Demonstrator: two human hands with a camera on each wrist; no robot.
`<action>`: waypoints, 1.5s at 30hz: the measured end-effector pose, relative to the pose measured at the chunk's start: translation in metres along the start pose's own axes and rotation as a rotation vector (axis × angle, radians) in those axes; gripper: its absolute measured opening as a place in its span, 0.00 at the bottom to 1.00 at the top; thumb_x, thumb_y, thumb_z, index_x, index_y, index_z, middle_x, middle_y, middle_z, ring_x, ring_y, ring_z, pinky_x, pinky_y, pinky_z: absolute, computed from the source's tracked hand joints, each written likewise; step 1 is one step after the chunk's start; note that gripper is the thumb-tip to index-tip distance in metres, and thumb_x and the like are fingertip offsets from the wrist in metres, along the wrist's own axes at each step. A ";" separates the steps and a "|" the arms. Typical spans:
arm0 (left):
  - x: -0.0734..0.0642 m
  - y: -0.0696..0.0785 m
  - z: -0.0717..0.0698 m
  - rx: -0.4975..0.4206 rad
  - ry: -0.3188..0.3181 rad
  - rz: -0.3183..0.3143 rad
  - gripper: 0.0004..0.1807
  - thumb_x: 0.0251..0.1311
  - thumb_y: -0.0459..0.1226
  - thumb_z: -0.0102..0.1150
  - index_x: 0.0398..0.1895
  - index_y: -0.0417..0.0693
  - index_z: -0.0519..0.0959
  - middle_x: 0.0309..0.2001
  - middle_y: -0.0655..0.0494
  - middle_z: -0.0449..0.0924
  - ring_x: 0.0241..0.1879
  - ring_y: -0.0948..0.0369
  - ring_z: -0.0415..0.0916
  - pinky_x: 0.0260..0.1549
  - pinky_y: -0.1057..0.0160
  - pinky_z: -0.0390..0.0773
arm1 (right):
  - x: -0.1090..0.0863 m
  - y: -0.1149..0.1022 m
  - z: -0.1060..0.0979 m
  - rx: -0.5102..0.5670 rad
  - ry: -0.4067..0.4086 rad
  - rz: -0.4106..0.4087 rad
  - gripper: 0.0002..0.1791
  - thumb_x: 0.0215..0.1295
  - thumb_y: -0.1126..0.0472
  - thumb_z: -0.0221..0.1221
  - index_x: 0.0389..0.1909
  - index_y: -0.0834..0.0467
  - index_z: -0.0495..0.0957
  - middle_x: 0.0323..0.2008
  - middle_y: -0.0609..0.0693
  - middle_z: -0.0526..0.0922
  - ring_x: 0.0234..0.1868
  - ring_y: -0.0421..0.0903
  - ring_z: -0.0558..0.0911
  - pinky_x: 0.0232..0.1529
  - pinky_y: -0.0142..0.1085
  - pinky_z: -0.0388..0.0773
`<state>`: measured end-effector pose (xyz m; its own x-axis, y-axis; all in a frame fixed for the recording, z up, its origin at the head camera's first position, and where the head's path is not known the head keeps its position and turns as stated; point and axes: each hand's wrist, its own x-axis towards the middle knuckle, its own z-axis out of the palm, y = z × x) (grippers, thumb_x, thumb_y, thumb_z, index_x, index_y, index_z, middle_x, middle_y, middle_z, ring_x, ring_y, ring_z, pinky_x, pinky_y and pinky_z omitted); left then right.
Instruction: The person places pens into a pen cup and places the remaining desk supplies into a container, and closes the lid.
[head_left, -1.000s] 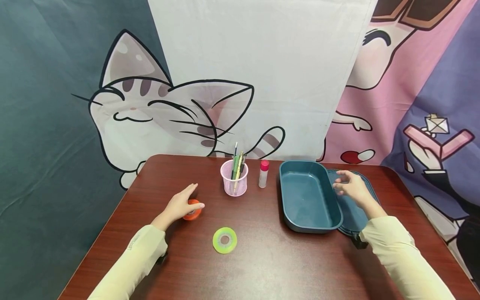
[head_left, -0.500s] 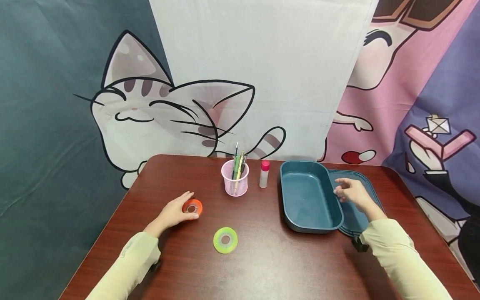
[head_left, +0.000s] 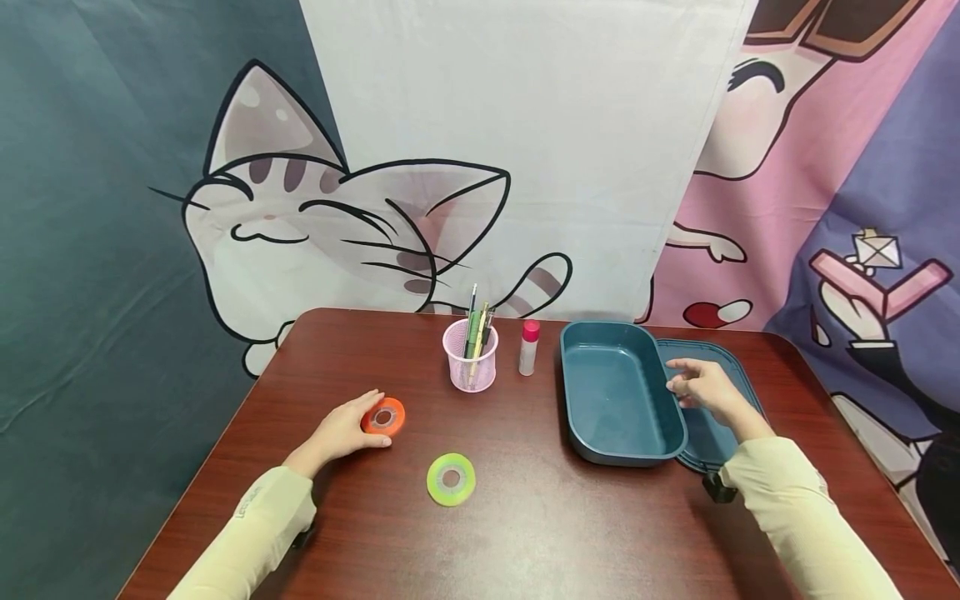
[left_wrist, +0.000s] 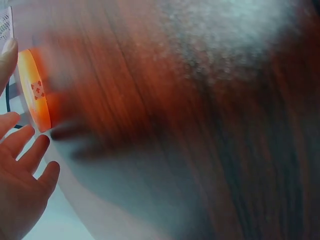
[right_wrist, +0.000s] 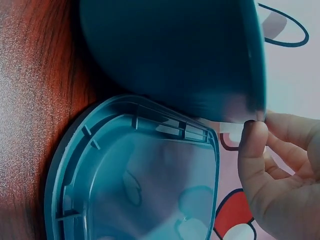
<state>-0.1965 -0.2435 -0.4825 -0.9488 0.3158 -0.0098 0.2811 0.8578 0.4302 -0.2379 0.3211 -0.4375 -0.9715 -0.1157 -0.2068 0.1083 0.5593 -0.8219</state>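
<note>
On the left side of the table lies an orange tape roll [head_left: 384, 403]. My left hand [head_left: 337, 429] is spread around its left side, fingers behind and thumb in front. The left wrist view shows the thumb close to the orange roll [left_wrist: 35, 95] and the other fingers relaxed. At the right is a deep teal box [head_left: 622, 400] with nothing inside. My right hand [head_left: 708, 392] reaches over the lid [head_left: 711, 433] to the box's right rim. In the right wrist view, thumb and index finger [right_wrist: 287, 125] pinch that rim. A lime-green tape roll [head_left: 451, 462] lies at front centre.
A pink mesh pen cup [head_left: 471, 375] holding several pens stands at the back centre. Beside it is an upright glue stick [head_left: 528, 354] with a red cap. The teal lid lies partly under the box's right side. A cat-print cloth [head_left: 465, 100] hangs behind the table.
My left hand has drawn back slightly toward the left, uncovering more of the orange roll. My right hand has come down and toward me onto the box rim. The box looks unmoved.
</note>
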 end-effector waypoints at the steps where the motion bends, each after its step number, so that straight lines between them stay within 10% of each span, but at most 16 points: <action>1: 0.000 0.000 0.000 0.002 -0.004 -0.004 0.44 0.39 0.52 0.66 0.60 0.39 0.64 0.60 0.40 0.63 0.58 0.44 0.62 0.53 0.43 0.63 | 0.000 0.001 0.000 0.009 -0.005 0.007 0.27 0.60 0.67 0.51 0.59 0.71 0.58 0.34 0.54 0.77 0.29 0.36 0.75 0.30 0.34 0.78; 45: 0.005 0.010 0.002 0.122 0.154 0.054 0.37 0.35 0.50 0.68 0.50 0.38 0.74 0.45 0.47 0.72 0.45 0.51 0.67 0.44 0.52 0.70 | -0.001 0.000 0.002 0.023 -0.008 0.016 0.28 0.61 0.66 0.51 0.60 0.71 0.56 0.38 0.59 0.75 0.29 0.38 0.73 0.30 0.34 0.77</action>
<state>-0.1984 -0.2323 -0.4800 -0.9399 0.3052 0.1530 0.3390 0.8870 0.3136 -0.2362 0.3194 -0.4382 -0.9678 -0.1136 -0.2246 0.1290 0.5423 -0.8302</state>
